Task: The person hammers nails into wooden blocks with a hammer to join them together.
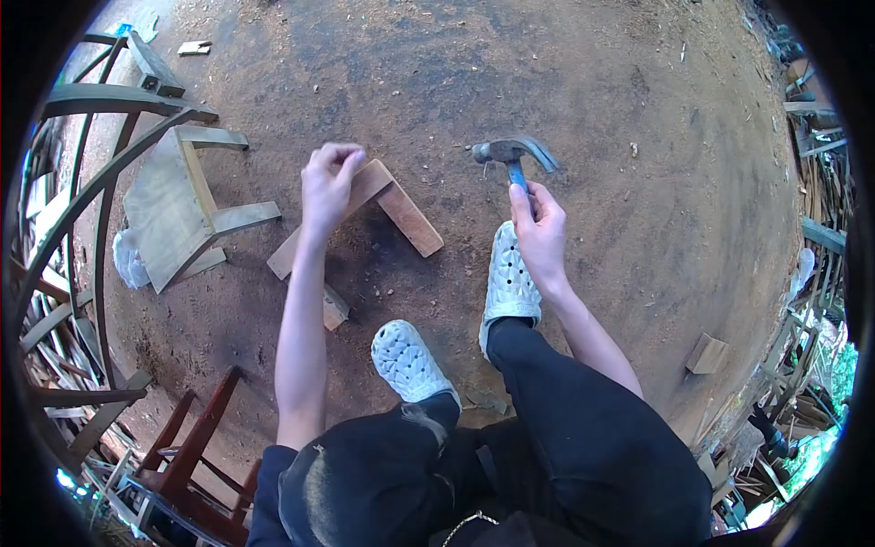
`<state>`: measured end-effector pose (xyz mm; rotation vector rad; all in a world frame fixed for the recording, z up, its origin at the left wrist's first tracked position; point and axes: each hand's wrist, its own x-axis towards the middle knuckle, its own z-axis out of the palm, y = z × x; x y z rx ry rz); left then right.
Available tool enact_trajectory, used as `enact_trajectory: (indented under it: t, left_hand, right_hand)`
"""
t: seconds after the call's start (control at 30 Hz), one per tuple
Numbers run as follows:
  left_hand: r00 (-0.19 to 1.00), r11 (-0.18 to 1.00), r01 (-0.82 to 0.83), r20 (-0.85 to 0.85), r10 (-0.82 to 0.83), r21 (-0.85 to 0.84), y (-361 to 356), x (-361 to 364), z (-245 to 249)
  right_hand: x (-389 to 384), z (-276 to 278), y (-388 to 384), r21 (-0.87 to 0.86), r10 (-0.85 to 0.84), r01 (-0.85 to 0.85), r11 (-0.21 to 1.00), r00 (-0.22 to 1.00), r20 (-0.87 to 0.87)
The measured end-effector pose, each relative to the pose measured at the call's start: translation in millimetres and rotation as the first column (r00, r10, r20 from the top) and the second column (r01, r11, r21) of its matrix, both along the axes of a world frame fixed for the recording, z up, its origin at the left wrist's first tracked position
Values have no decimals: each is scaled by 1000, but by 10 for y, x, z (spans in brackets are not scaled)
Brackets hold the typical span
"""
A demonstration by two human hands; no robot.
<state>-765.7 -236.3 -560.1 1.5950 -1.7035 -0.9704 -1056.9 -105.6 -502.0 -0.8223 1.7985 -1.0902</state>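
Observation:
My right hand (540, 219) grips a claw hammer (512, 150) by its blue handle, close under the metal head. The hammer head is held above the ground, with its claw turned to the right. Fingers curled together, my left hand (330, 187) is over the upper end of a wooden plank (290, 251); whatever its fingertips pinch, if anything, is too small to make out. A second, shorter board (410, 219) meets that plank at an angle near the hand. Another wood block (334, 308) lies partly hidden near my left forearm.
A small wooden stool (173, 205) lies on its side at the left, near curved wooden frames (96, 100). A reddish-brown chair (187, 456) stands at lower left. My white clogs (408, 360) are on the dirt floor (583, 73). A loose block (706, 354) lies right, beside piled scrap wood.

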Motion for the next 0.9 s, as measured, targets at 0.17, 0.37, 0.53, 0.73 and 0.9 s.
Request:
enact_trajectory:
  t: [0.17,0.37,0.53,0.73,0.9]
  left_hand:
    - [997,995,-74,-16,73,-60,316,34,-49]
    - [982,973,-83,148,117,-217,387,-98,-35]
    - [974,970,-109,172,148,-216,397,-141,-27]
    - [969,969,-96,202,144,-228,400,-150,-22]
    - [967,965,-97,204,149,-245,413,-158,-22]
  right_hand:
    - [185,-10,-123,0,75,-75,997,997,17]
    - [398,-103,-257,-22,184,-184,983,983,-2]
    - [588,-8,-330,-20,306,-312,950,941,-145]
    - [716,-79,-360,7,365,-370,929,912,-190]
    - [731,-65,-369,6,379,-387,922,898,-223]
